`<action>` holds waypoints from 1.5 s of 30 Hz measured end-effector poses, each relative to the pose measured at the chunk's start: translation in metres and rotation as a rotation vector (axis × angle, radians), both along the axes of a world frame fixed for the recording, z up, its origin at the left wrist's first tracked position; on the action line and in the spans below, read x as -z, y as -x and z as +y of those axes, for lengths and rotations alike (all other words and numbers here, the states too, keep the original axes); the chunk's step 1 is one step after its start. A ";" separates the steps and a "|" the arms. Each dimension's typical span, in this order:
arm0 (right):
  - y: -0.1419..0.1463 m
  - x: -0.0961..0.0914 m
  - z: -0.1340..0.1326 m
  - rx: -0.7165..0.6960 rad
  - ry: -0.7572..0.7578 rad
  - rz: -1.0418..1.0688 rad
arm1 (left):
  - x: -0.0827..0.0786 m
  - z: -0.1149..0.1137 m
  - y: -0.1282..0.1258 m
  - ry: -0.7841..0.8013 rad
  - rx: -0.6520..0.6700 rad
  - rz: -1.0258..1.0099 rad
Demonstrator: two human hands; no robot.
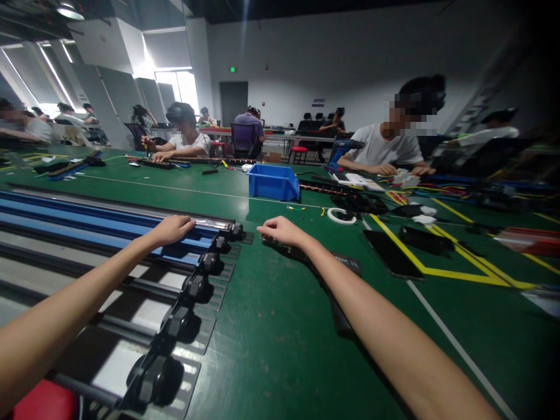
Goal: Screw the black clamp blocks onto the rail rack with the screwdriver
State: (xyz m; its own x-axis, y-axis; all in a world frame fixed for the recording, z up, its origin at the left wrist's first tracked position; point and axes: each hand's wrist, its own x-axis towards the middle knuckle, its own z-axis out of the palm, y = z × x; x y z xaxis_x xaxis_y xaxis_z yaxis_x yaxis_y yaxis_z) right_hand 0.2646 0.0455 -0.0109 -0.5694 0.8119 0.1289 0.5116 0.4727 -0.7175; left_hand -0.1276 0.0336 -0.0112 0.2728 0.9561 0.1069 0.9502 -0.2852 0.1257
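Blue rails, left hand resting across them, grip unclear, right hand pinched narrow now, near a black power tool

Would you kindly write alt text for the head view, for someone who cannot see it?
A person's left hand rests on blue-and-black rails lying on a green table, while the right hand, fingers bent, is by what looks like a black power tool. Beyond are a blue bin, a blue power drill and several other people.
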 end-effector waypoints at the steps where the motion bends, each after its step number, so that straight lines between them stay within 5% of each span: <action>1: 0.000 0.000 0.000 0.005 -0.004 0.005 | 0.000 0.000 0.000 -0.001 0.002 0.000; 13: -0.002 0.004 0.003 -0.059 0.060 -0.072 | 0.000 0.000 0.000 -0.010 0.010 -0.013; 20: 0.005 -0.010 -0.002 0.173 -0.281 -0.126 | 0.001 0.001 0.001 -0.006 0.008 -0.003; 26: -0.024 -0.063 -0.056 0.355 -0.388 -0.037 | 0.005 0.004 0.004 -0.012 0.015 -0.007; 30: -0.068 -0.082 -0.114 0.570 -0.354 -0.279 | 0.003 0.002 0.002 -0.011 0.010 -0.015; 36: -0.108 -0.047 -0.170 0.771 -0.054 -0.691 | 0.000 -0.001 -0.001 -0.004 -0.039 -0.068; 40: -0.112 -0.021 -0.173 0.725 0.134 -0.552 | 0.005 0.004 0.004 -0.024 0.008 -0.026; 45: -0.116 -0.010 -0.170 0.654 0.241 -0.378 | 0.011 0.009 0.009 -0.036 0.029 -0.016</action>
State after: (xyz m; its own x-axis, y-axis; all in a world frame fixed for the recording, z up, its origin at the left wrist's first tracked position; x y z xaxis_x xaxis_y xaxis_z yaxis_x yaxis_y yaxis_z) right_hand 0.3808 -0.1242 -0.0004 0.0623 0.9777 -0.2003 0.8613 -0.1540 -0.4841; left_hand -0.1362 0.0429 -0.0217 0.2979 0.9434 0.1455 0.9396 -0.3167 0.1298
